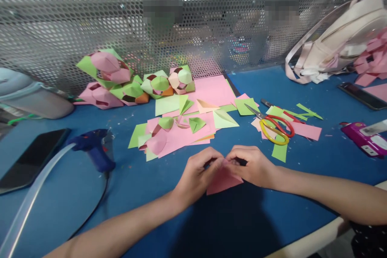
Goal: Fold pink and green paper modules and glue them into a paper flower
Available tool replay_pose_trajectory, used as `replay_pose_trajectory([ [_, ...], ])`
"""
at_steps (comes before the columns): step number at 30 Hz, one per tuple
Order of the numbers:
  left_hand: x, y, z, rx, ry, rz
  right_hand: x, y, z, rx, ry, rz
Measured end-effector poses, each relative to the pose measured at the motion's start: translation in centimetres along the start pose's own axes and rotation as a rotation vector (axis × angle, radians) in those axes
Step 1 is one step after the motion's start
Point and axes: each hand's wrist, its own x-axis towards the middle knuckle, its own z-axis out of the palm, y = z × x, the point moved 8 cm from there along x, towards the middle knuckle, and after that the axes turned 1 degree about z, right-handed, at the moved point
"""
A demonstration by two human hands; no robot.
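Near the front of the blue table, my left hand (201,171) and my right hand (249,165) meet over a piece of pink paper (224,180). Both hands pinch its upper edge, thumbs and fingertips pressed close together. The lower part of the sheet hangs between them; its top is hidden by my fingers. Just beyond my hands lies a spread of pink and green sheets (184,139) with small folded paper pieces (197,124) on top. Scissors (275,127) with red and yellow handles rest to the right, among green and pink scraps.
Folded paper balls (105,76) are stacked against the perforated metal screen (205,16). A blue glue gun (96,151) with a long clear glue stick, a phone (33,157) and a grey container (33,92) stand left. At right are a purple object (363,139), another phone (363,96) and a pale backpack (341,36).
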Motion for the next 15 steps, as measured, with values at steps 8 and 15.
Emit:
replay_pose_trajectory([
  [8,0.4,-1.7,0.3,-0.271,0.027,-0.242,0.7,1.1,-1.4,-0.004,0.142,0.100],
  [15,0.9,-2.3,0.2,-0.276,0.030,-0.275,0.8,0.6,-1.3,-0.041,0.142,-0.052],
])
